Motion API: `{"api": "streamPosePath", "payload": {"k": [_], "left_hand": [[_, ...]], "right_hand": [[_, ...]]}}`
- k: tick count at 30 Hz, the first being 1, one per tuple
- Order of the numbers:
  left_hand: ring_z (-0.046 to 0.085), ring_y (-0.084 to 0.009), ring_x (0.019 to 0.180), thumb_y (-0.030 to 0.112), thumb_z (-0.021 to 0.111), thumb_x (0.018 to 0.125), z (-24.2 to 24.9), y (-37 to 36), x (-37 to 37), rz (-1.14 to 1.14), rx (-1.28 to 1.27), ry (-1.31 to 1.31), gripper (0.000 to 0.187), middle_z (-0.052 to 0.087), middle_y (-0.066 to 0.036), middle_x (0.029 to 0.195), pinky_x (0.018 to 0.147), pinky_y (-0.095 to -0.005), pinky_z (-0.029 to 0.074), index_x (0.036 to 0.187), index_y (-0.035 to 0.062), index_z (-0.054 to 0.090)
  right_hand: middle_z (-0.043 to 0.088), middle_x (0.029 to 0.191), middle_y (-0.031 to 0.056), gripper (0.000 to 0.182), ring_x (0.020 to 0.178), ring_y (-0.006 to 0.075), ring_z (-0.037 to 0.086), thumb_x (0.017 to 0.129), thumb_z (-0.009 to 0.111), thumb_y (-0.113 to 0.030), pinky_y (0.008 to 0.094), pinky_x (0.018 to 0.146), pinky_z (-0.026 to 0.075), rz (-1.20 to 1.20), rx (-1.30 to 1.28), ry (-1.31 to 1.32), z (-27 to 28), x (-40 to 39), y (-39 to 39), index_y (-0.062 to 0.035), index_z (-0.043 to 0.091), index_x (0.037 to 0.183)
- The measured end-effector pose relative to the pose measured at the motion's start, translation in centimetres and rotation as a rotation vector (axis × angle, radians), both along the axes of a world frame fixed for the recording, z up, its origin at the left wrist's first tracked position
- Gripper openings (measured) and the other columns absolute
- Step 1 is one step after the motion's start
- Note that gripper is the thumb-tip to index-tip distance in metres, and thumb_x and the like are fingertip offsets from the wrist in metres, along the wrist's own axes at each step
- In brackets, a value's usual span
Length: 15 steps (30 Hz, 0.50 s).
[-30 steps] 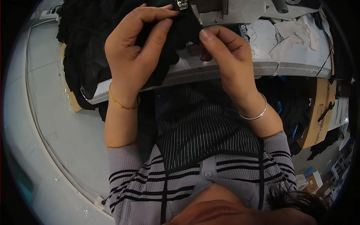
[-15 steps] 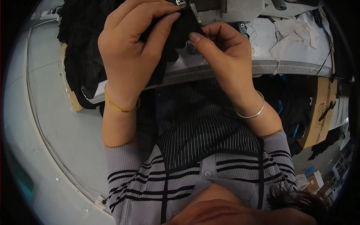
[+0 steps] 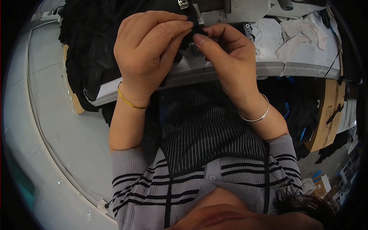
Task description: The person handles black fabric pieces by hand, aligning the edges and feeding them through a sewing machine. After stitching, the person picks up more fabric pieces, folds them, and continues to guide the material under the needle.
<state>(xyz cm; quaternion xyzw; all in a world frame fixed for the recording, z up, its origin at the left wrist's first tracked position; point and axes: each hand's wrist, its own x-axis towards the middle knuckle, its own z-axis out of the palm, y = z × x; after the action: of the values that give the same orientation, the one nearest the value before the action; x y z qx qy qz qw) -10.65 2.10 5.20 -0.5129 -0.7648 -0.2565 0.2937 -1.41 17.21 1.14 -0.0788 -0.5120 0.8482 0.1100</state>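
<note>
**A:** What are the hands doing?

**B:** Both are up at the far edge of the sewing table [image 3: 276,69], just under the sewing machine's presser foot [image 3: 184,4]. The left hand [image 3: 147,57] is curled, its fingers [image 3: 168,28] bent over and pressed together onto a fold of the black fabric [image 3: 92,46]. The right hand [image 3: 230,57] is closed too, the thumb tip and forefinger nipping a small bit of the same fabric right where the two hands meet.

**A:** So neither hand is spread?

**B:** No. Both are drawn tight, fingertips nearly touching each other, with the cloth caught between them.

**A:** Where does the rest of the fabric lie?

**B:** It bunches in a dark heap toward the table's far left corner and spills over the left edge. From the pinch it runs leftward and toward the near edge, so its long axis goes roughly along the table from the needle area to that left corner. Its exact outline is hard to tell; it is all black folds.

**A:** Anything else around?

**B:** A gold bangle [image 3: 130,101] on the left wrist, a silver one [image 3: 255,115] on the right. Some crumpled white cloth scraps [image 3: 303,36] sit toward the table's right end, well apart from the hands. A cardboard box [image 3: 326,115] stands beyond the right edge.
</note>
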Motion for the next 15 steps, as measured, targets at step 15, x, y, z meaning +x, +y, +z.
{"api": "streamPosePath", "payload": {"k": [15], "left_hand": [[0.071,-0.0224,0.097,-0.002,0.076,0.082,3.7,0.3,0.6,0.099,-0.222,-0.099,0.019,0.072,-0.010,0.103,0.084,-0.0303,0.056,0.100,0.0038,0.078]], "right_hand": [[0.067,0.083,-0.0033,0.015,0.074,0.0011,0.056,0.096,0.071,-0.013,0.0174,0.066,0.045,0.082,0.037,-0.048,-0.1,0.6,0.0,0.0012,0.070,0.101]]}}
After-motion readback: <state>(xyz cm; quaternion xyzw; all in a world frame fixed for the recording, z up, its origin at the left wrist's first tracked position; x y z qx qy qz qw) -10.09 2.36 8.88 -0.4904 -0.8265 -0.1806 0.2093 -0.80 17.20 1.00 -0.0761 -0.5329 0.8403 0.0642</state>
